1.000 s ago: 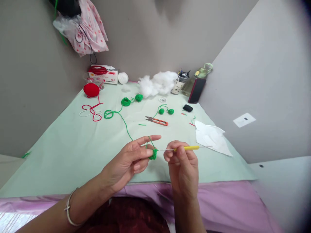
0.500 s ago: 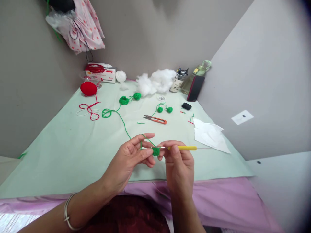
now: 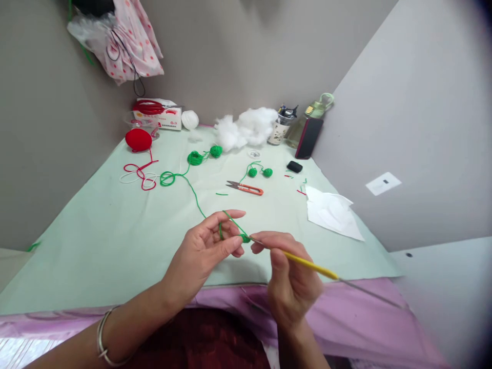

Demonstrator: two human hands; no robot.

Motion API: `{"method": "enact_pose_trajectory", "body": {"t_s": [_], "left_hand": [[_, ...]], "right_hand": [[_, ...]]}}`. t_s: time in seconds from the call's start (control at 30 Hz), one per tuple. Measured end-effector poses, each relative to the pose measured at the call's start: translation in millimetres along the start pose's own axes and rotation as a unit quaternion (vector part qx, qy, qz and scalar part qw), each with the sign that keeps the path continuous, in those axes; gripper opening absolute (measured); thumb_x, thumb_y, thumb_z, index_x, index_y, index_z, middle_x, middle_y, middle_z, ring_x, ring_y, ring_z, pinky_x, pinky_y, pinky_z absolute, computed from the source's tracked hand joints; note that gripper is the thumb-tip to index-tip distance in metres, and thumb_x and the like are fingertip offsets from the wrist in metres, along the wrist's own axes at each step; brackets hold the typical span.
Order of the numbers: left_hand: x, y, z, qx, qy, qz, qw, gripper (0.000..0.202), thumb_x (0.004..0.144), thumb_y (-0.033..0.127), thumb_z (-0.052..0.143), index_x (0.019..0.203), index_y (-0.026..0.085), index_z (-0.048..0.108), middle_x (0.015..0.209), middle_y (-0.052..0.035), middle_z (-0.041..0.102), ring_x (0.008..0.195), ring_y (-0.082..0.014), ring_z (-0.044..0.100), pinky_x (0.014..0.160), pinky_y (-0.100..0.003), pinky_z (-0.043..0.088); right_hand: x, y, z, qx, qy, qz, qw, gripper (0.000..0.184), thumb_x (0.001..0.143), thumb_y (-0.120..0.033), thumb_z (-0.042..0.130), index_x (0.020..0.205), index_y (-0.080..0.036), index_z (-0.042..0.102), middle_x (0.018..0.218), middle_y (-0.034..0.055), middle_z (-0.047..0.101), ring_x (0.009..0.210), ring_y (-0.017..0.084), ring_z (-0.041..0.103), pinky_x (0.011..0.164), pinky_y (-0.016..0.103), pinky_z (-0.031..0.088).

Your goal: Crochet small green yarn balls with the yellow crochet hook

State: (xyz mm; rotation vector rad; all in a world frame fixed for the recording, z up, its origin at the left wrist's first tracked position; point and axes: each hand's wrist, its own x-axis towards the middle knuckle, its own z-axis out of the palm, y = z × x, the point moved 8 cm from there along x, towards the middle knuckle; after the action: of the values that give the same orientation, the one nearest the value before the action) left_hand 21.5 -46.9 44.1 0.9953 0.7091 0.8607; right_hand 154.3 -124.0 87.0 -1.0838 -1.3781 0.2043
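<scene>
Between thumb and fingers, my left hand [image 3: 203, 248] pinches a small green crochet piece [image 3: 245, 238]. Green yarn [image 3: 196, 197] runs from the table over its raised index finger and down to the piece. My right hand [image 3: 294, 279] is closed around the yellow handle of a crochet hook [image 3: 313, 265]. The hook's metal tip meets the right edge of the piece, and its other metal end slants down to the right. Whether the tip is inside a stitch is too small to tell.
Thread snips [image 3: 246, 188] lie beyond my hands, near two small green crocheted balls [image 3: 260, 172]. Farther back are white stuffing [image 3: 249, 128], a red yarn ball [image 3: 139, 139] and a pen cup [image 3: 280, 130]. White paper [image 3: 332, 212] lies at right, with a phone [image 3: 309, 138] leaning behind.
My right hand has turned and shifted slightly right and down. The crochet hook has swung from nearly level to slanting down to the right. My left hand keeps its hold on the crochet piece.
</scene>
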Motion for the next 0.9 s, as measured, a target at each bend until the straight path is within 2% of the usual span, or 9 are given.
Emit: {"method": "enact_pose_trajectory", "body": {"t_s": [0.1,0.2,0.3,0.43,0.5,0.6,0.73,0.8,0.9], "left_hand": [[-0.6,-0.1,2.1,-0.016,0.009,0.001,1.0,0.045,0.084,0.026,0.085,0.127,0.025,0.071,0.085,0.0029,0.065,0.078,-0.0118,0.062,0.078,-0.025,0.051],[0.7,-7.0,8.2,-0.08,-0.026,-0.055,0.995,0.054,0.085,0.025,0.084,0.136,0.023,0.066,0.081,0.0036,0.065,0.072,-0.0099,0.059,0.075,-0.024,0.049],[2.4,-13.4,8.5,-0.124,-0.044,-0.123,0.984,0.051,0.087,0.029,0.082,0.135,0.018,0.068,0.068,0.0054,0.058,0.062,-0.0069,0.05,0.068,-0.021,0.044],[5.6,-6.4,4.1,-0.1,-0.032,-0.091,0.99,0.046,0.088,0.029,0.082,0.132,0.022,0.071,0.073,0.0058,0.058,0.058,-0.0045,0.046,0.063,-0.02,0.039],[5.2,-3.5,6.0,-0.075,-0.031,-0.064,0.995,0.044,0.087,0.028,0.082,0.13,0.026,0.073,0.081,0.0054,0.061,0.06,-0.0044,0.051,0.067,-0.021,0.042],[4.2,-2.4,6.9,-0.055,-0.009,-0.031,0.998,0.044,0.085,0.025,0.084,0.128,0.027,0.073,0.087,0.0046,0.064,0.063,-0.0052,0.054,0.071,-0.022,0.044],[5.4,-14.8,10.7,-0.106,-0.028,-0.09,0.99,0.042,0.087,0.029,0.082,0.128,0.021,0.073,0.066,0.0062,0.055,0.054,-0.0051,0.044,0.058,-0.02,0.037],[7.0,-19.0,10.6,-0.142,-0.04,-0.124,0.981,0.039,0.089,0.03,0.08,0.125,0.017,0.075,0.059,0.0074,0.046,0.051,-0.0046,0.037,0.052,-0.018,0.032],[10.2,-14.6,4.5,-0.158,-0.026,-0.111,0.981,0.035,0.088,0.026,0.08,0.121,0.016,0.078,0.063,0.007,0.047,0.051,-0.0031,0.034,0.051,-0.017,0.03]], "right_hand": [[-8.8,-6.7,8.4,-0.121,-0.029,-0.086,0.989,0.035,0.098,-0.009,0.058,0.124,-0.029,0.07,0.101,0.0063,0.076,0.09,0.021,0.072,0.072,0.036,0.06],[-14.3,-9.8,9.1,-0.187,-0.003,-0.139,0.972,0.04,0.096,-0.012,0.064,0.127,-0.034,0.072,0.106,0.0073,0.075,0.093,0.023,0.073,0.072,0.037,0.061],[-5.0,2.1,0.3,-0.082,0.032,-0.046,0.995,0.028,0.1,-0.016,0.058,0.114,-0.031,0.076,0.097,0.0064,0.074,0.087,0.022,0.071,0.071,0.038,0.06],[7.1,21.2,-1.3,0.128,0.065,0.098,0.985,0.023,0.104,-0.022,0.054,0.097,-0.025,0.075,0.081,0.0024,0.069,0.07,0.017,0.063,0.064,0.034,0.054],[8.2,22.1,4.9,0.141,0.048,0.106,0.983,0.021,0.103,-0.021,0.056,0.098,-0.026,0.076,0.087,0.0032,0.072,0.077,0.017,0.066,0.065,0.033,0.055],[3.3,15.8,10.1,0.037,0.028,0.052,0.998,0.025,0.1,-0.013,0.06,0.108,-0.029,0.077,0.096,0.0048,0.075,0.089,0.02,0.07,0.07,0.035,0.058],[-4.3,-0.6,9.5,-0.108,0.027,-0.081,0.99,0.039,0.094,-0.007,0.066,0.123,-0.032,0.075,0.107,0.007,0.075,0.095,0.022,0.071,0.076,0.037,0.059],[-0.5,5.7,2.7,-0.078,0.039,-0.043,0.995,0.032,0.096,-0.009,0.064,0.115,-0.03,0.077,0.099,0.0053,0.074,0.09,0.02,0.07,0.075,0.036,0.057],[6.3,26.5,-5.9,0.089,0.073,0.093,0.989,0.024,0.103,-0.017,0.056,0.099,-0.027,0.077,0.082,0.0008,0.068,0.073,0.015,0.063,0.066,0.031,0.052]]}}
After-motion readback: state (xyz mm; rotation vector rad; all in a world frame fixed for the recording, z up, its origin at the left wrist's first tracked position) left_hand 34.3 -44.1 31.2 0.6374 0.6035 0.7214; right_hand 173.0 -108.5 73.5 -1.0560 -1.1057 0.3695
